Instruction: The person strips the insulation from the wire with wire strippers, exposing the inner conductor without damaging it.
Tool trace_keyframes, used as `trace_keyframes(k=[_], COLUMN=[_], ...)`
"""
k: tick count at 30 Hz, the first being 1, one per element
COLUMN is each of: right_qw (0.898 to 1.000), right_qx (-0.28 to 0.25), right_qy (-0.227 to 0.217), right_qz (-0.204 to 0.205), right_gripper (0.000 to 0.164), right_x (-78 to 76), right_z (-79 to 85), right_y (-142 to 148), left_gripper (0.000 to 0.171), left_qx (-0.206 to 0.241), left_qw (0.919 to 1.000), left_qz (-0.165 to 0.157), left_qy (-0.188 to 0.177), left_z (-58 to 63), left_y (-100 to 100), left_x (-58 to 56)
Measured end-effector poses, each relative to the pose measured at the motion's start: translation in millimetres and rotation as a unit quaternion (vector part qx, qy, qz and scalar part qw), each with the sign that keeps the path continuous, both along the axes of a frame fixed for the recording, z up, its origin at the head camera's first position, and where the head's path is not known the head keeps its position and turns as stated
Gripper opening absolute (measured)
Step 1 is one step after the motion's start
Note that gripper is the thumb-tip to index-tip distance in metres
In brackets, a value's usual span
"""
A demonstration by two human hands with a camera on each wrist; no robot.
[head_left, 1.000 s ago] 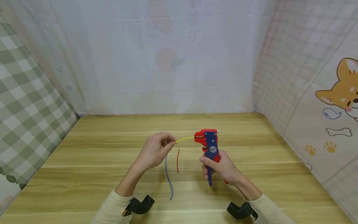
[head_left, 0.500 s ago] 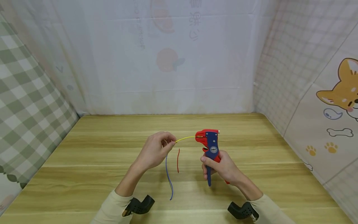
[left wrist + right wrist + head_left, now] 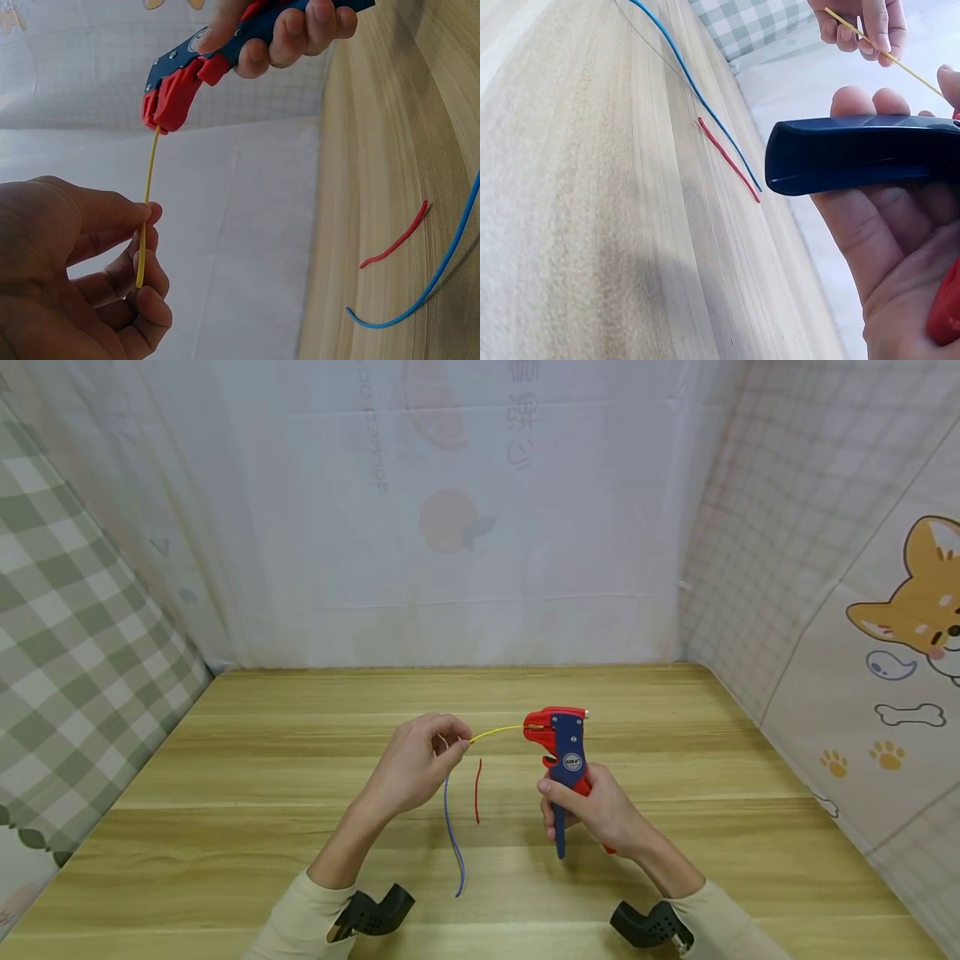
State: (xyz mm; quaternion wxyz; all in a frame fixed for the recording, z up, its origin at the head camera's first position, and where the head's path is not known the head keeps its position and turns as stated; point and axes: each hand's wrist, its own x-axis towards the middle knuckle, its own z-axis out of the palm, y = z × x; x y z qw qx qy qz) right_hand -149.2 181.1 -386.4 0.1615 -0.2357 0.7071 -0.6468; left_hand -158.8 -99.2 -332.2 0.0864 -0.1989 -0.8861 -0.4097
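Observation:
My left hand (image 3: 420, 760) pinches a short yellow wire (image 3: 152, 165) between thumb and forefinger. One end sticks out past those fingertips over the other, loosely curled fingers. The far end runs into the red jaws of a blue-and-red wire stripper (image 3: 567, 743), which hides its tip. My right hand (image 3: 600, 806) grips the stripper by its handles, thumb on the near side, with the head turned left toward my left hand. In the right wrist view the dark blue handle (image 3: 855, 154) lies across the palm. The tool and the yellow wire are held up above the table.
On the wooden table (image 3: 300, 827) between my hands lie a short red wire (image 3: 477, 793) and a longer curved blue wire (image 3: 453, 835). A white curtain (image 3: 300, 527) hangs behind, with a checked cloth (image 3: 90, 585) at left and a patterned one (image 3: 810, 610) at right.
The stripper has shifted very slightly right with the yellow wire's end, and its handles look a touch wider apart than a second ago. My left hand stays nearly still.

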Motion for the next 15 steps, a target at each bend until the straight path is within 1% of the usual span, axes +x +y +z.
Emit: trace_keyframes(k=[6, 15], right_qw=[1.000, 1.000], right_qx=[0.005, -0.005], right_qy=[-0.001, -0.003], right_qz=[-0.003, -0.023], right_gripper=[0.027, 0.027], right_x=[0.6, 2.5], right_z=[-0.2, -0.1], right_y=[-0.5, -2.6], left_gripper=[0.010, 0.009], left_qx=[-0.001, -0.007], left_qw=[1.0000, 0.9999], left_qz=[-0.002, -0.008], left_qy=[0.003, 0.002], left_z=[-0.2, 0.7], left_y=[-0.6, -1.4], left_x=[-0.1, -0.1])
